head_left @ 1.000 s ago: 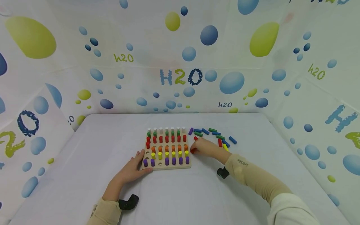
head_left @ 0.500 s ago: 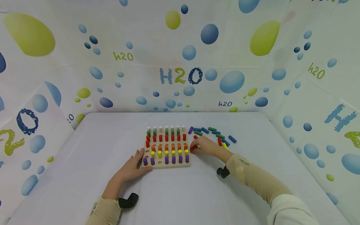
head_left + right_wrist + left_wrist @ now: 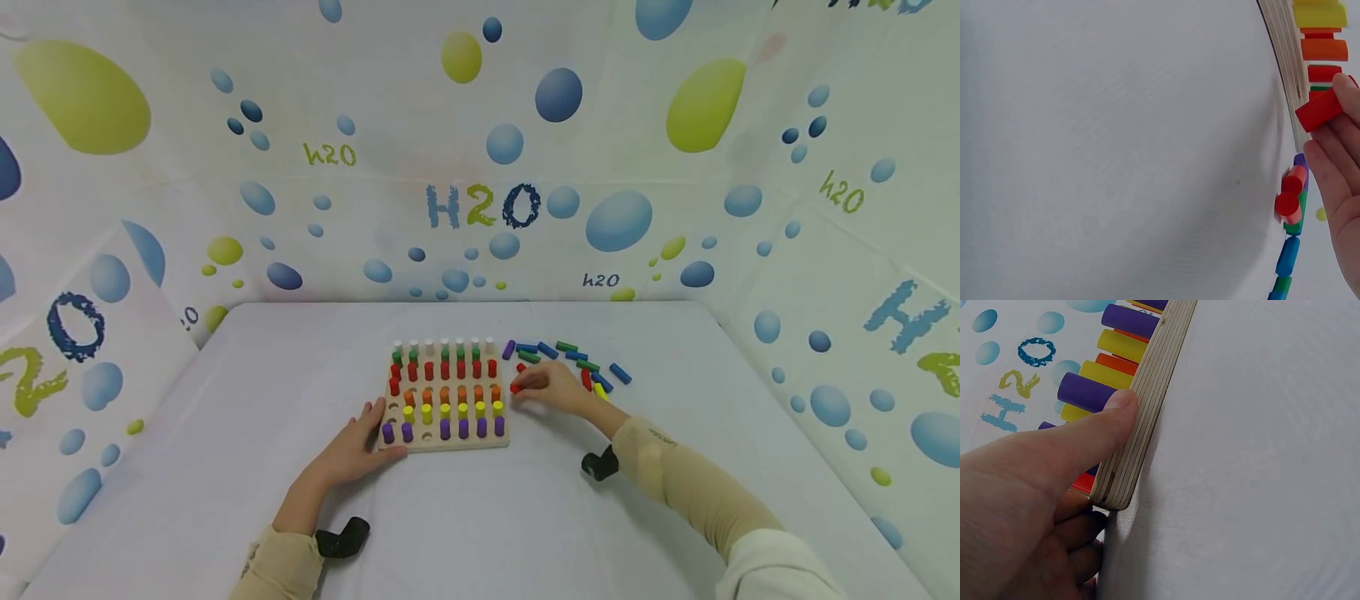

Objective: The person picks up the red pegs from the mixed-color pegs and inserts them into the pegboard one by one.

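A wooden pegboard (image 3: 450, 447) lies mid-table, filled with rows of white, green, red, orange, yellow and purple pegs. Bare holes show at its left side and in the purple front row. My left hand (image 3: 348, 450) grips its front left corner; in the left wrist view the thumb (image 3: 1124, 403) presses the front edge and the fingers bend around the side. Just right of the board, my right hand (image 3: 555, 387) pinches a red peg (image 3: 1318, 114) between thumb and fingers. In the right wrist view this peg is tilted and overlaps the board's edge.
Loose pegs lie scattered behind and right of my right hand, including a purple peg (image 3: 509, 350), a green peg (image 3: 567, 347), a blue peg (image 3: 620, 373), a red peg (image 3: 587, 380) and a yellow peg (image 3: 601, 391). A printed curtain (image 3: 375, 233) stands behind the white table (image 3: 465, 525).
My right hand has shifted slightly away from me and to the right, carrying the red peg up from beside the board's right edge. My left hand stays at the corner.
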A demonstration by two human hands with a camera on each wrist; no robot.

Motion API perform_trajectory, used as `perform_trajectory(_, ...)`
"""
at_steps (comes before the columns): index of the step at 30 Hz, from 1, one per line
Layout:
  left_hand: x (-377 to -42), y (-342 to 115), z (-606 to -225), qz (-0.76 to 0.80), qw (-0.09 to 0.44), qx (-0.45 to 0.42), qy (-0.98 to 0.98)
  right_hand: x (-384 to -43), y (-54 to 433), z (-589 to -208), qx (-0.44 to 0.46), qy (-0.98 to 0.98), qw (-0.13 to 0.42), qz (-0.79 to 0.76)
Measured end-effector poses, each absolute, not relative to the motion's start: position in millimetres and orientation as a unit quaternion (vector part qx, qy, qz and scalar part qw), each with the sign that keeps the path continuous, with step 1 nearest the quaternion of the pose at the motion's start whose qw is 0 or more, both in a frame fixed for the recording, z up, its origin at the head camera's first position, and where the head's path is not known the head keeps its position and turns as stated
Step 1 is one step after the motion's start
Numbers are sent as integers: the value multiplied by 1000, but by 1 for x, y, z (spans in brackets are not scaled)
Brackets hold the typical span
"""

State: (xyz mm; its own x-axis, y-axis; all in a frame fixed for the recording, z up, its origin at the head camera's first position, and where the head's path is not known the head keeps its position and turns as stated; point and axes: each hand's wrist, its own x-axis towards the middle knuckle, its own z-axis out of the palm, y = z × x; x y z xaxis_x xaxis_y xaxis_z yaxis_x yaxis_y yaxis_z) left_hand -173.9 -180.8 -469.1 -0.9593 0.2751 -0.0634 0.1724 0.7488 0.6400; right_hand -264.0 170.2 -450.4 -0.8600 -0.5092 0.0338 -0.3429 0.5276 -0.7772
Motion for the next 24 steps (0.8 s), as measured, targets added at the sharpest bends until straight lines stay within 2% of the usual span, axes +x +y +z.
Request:
perform_trajectory(13, -173, -179, -467, 329, 76, 121, 933, -261, 177, -451, -139, 814, 109, -554)
perform_trajectory(24, -174, -180, -469, 331, 76, 120, 933, -259, 172, -443, -134, 794, 110, -582)
